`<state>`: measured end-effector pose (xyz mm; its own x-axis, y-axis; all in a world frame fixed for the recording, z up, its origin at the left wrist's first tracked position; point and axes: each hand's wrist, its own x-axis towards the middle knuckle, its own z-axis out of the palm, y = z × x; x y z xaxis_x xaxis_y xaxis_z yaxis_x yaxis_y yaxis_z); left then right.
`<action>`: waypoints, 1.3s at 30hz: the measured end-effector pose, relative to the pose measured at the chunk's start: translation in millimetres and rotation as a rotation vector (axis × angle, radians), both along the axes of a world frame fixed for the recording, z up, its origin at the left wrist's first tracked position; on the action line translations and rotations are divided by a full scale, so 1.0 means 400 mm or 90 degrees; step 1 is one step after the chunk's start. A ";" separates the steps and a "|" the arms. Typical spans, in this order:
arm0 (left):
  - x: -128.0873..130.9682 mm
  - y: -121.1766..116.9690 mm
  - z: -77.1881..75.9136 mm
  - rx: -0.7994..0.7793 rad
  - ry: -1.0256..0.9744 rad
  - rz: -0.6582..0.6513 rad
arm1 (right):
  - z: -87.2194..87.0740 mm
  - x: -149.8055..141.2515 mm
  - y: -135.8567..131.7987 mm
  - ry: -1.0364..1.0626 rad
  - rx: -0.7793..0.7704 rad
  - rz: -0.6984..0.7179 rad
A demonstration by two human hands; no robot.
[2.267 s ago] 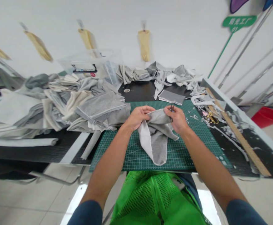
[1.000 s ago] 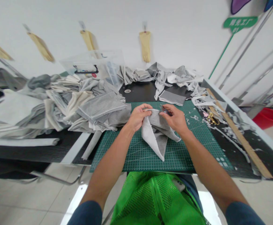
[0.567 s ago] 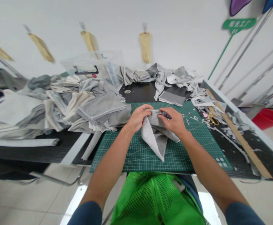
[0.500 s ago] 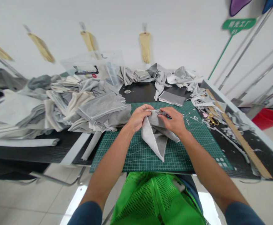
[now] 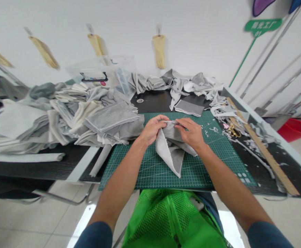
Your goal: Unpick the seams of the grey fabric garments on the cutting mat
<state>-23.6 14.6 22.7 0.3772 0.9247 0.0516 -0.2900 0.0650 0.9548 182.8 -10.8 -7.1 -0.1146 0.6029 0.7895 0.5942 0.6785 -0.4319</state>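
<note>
My left hand [image 5: 154, 130] is closed on the upper edge of a grey cloth [image 5: 177, 156], pinching it between thumb and fingers. The cloth hangs in a fold, its pale side and one corner pointing down over the green cutting mat [image 5: 147, 172]. Close beside, my right hand [image 5: 191, 132] is closed at the same edge around small thread snips [image 5: 175, 122]. Only a little of the snips shows at the fingertips; their dark handle is hidden by the fingers.
Heaped grey and cream cloths [image 5: 73, 113] cover the left side, before a clear plastic box [image 5: 101, 70]. A folded grey cloth [image 5: 189, 108] lies behind the mat. Right of it are fabric scraps [image 5: 218, 100], gold-handled scissors [image 5: 233, 131], a wooden ruler [image 5: 264, 148] and a red bucket [image 5: 296, 130].
My right fingers have closed further over the snips, hiding the dark handle that showed between them. My left hand and the cloth stay nearly in place.
</note>
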 end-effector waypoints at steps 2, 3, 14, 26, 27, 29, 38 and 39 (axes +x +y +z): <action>0.000 -0.001 0.000 0.000 -0.001 -0.001 | -0.001 0.000 0.001 0.000 0.001 -0.002; 0.000 -0.001 0.000 0.000 -0.001 -0.003 | -0.001 0.000 0.002 0.000 0.001 -0.004; 0.002 -0.001 -0.002 0.011 -0.002 -0.001 | 0.010 -0.004 -0.009 0.006 0.001 0.007; 0.001 0.000 -0.004 0.025 0.010 0.025 | 0.013 -0.012 -0.018 -0.006 -0.006 0.007; 0.001 0.001 -0.005 0.027 0.008 0.034 | 0.014 -0.012 -0.019 -0.005 -0.009 0.005; 0.000 0.002 -0.005 0.032 0.005 0.045 | 0.015 -0.014 -0.020 -0.003 -0.011 0.001; 0.002 -0.003 0.001 0.029 0.004 0.026 | 0.017 -0.012 -0.020 0.004 -0.004 0.006; 0.002 -0.003 0.001 0.027 0.005 0.025 | 0.018 -0.012 -0.020 0.005 -0.005 0.004</action>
<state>-22.7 13.3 23.0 0.3417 0.9357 0.0877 -0.2832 0.0136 0.9590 178.0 -18.6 0.0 -0.1126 0.6081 0.7858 0.5861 0.6793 -0.4417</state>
